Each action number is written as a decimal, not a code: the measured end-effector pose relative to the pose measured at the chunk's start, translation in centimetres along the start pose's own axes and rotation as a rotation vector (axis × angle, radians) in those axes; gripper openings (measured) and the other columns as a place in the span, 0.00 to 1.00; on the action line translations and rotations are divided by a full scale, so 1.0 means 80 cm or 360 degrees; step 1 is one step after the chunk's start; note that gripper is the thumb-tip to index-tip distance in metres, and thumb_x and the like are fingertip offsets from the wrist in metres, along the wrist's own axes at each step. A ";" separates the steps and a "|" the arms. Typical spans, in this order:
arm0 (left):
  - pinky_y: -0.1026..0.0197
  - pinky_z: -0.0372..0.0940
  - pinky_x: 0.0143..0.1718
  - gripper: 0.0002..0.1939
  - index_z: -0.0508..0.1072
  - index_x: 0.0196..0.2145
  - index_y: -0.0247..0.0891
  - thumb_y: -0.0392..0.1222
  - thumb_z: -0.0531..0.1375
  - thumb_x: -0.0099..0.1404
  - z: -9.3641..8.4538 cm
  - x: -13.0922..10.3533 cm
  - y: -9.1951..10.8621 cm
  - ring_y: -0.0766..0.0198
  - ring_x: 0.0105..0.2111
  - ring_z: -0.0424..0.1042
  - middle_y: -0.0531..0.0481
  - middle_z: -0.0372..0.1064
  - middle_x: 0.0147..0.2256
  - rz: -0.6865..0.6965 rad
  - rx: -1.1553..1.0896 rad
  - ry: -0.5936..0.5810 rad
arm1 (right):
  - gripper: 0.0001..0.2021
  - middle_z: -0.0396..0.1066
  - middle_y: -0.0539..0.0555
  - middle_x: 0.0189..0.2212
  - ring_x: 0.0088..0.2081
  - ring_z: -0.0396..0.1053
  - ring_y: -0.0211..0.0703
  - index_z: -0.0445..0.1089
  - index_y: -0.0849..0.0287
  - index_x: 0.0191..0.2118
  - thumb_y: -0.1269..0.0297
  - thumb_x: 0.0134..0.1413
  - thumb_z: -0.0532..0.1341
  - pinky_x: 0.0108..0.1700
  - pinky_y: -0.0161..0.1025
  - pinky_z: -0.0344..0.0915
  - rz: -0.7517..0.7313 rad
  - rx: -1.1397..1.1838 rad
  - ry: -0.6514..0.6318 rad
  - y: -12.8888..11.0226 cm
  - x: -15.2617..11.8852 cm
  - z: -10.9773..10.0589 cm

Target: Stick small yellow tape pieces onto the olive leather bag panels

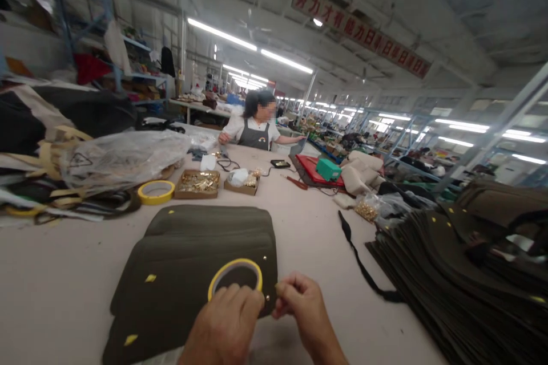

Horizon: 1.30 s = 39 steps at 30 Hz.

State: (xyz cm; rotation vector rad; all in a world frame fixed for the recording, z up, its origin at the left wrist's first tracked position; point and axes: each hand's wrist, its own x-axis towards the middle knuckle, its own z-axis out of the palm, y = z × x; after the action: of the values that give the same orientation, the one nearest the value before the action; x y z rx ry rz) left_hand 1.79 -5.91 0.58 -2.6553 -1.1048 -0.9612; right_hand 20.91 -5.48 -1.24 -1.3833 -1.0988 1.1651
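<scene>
My left hand [229, 319] is closed on a roll of yellow tape [214, 278], which stands tilted above dark olive fabric panels [180, 262]. The panels lie overlapped on the table, with small yellow tape pieces [150, 278] stuck near their left side. Two small shiny metal studs [268, 298] show at the right edge of the front panel. Beside that edge, my right hand [299, 299] has its thumb and forefinger pinched together. Whatever lies between those fingertips is too small to make out.
Another yellow tape roll [156, 193] lies beside a box of gold metal parts [197, 183]. A thick stack of dark panels [423, 274] fills the right side, with a black strap [363, 265] next to it. Across the table [317, 228] is a person [257, 125] in an apron.
</scene>
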 end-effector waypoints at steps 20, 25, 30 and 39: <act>0.57 0.61 0.39 0.06 0.68 0.40 0.39 0.32 0.53 0.68 0.051 -0.019 -0.041 0.59 0.38 0.63 0.49 0.67 0.40 -0.0117 -0.0033 -0.0767 | 0.08 0.70 0.49 0.20 0.23 0.64 0.35 0.71 0.61 0.26 0.70 0.52 0.57 0.26 0.30 0.58 -0.0267 -0.1078 -0.0184 0.013 0.008 0.000; 0.57 0.61 0.38 0.06 0.68 0.39 0.39 0.32 0.54 0.67 0.051 -0.016 -0.040 0.58 0.38 0.63 0.49 0.67 0.39 -0.0124 -0.0063 -0.0804 | 0.08 0.72 0.51 0.23 0.25 0.67 0.37 0.70 0.60 0.27 0.72 0.53 0.56 0.30 0.32 0.61 -0.0331 -0.1230 -0.0179 0.018 0.012 0.007; 0.58 0.61 0.39 0.07 0.68 0.39 0.39 0.31 0.52 0.68 0.052 -0.018 -0.041 0.59 0.38 0.63 0.49 0.67 0.39 -0.0117 -0.0052 -0.0757 | 0.11 0.67 0.44 0.18 0.21 0.65 0.38 0.67 0.60 0.43 0.69 0.52 0.60 0.27 0.33 0.59 -0.0244 -0.1257 -0.0085 0.020 0.018 0.002; 0.58 0.61 0.39 0.07 0.69 0.39 0.39 0.32 0.53 0.68 0.050 -0.017 -0.041 0.59 0.38 0.63 0.49 0.68 0.39 -0.0132 -0.0073 -0.0761 | 0.09 0.72 0.55 0.31 0.34 0.70 0.42 0.71 0.60 0.35 0.74 0.60 0.53 0.38 0.36 0.66 -0.1097 -0.1568 -0.0312 0.018 -0.002 -0.014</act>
State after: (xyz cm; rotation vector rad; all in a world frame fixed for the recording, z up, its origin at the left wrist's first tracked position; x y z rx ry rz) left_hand 0.92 -2.99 -3.85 -2.9843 -1.2952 -0.3630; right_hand 22.06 -5.97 -2.58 -1.3694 -2.2369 0.2115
